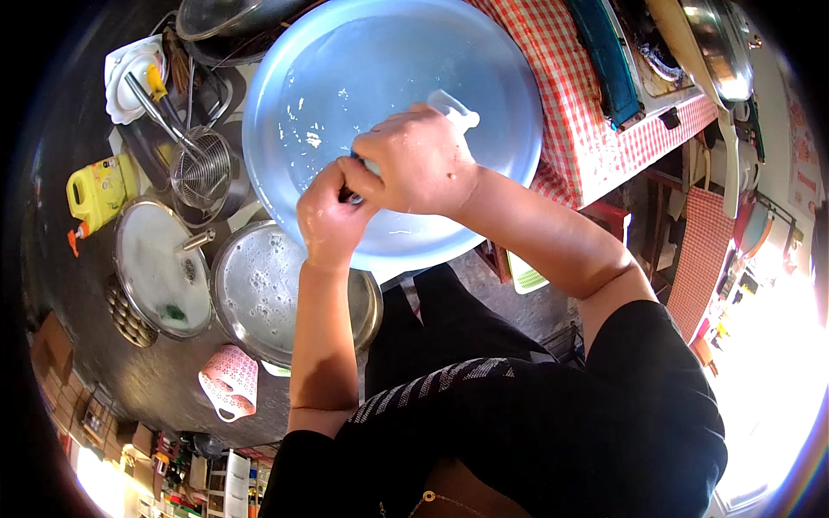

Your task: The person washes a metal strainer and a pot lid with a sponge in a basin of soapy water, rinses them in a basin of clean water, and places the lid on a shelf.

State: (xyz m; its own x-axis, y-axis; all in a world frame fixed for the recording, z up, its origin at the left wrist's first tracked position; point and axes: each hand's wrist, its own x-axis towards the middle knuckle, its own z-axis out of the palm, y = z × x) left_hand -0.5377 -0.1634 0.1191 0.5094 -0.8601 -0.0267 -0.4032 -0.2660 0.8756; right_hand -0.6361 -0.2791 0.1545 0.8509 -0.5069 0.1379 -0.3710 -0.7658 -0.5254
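Note:
Above a large blue plastic basin (388,58), my two hands are close together and touching. My right hand (418,162) is closed around a pale object (456,111) whose blurred, handle-like white end sticks out beyond the knuckles. My left hand (333,213) is curled against the fingers of my right hand, at the object's near end. A small dark, shiny bit (353,197) shows between them, but my fingers cover most of it. Whether the left hand grips this object cannot be made out. The basin holds water with patches of foam.
To the left stand a metal bowl of sudsy water (256,291), another round metal basin (158,259), a wire strainer (202,165) and a yellow bottle (100,191). A pink basket (230,382) is nearer. A red-checked cloth (550,84) covers the counter at right.

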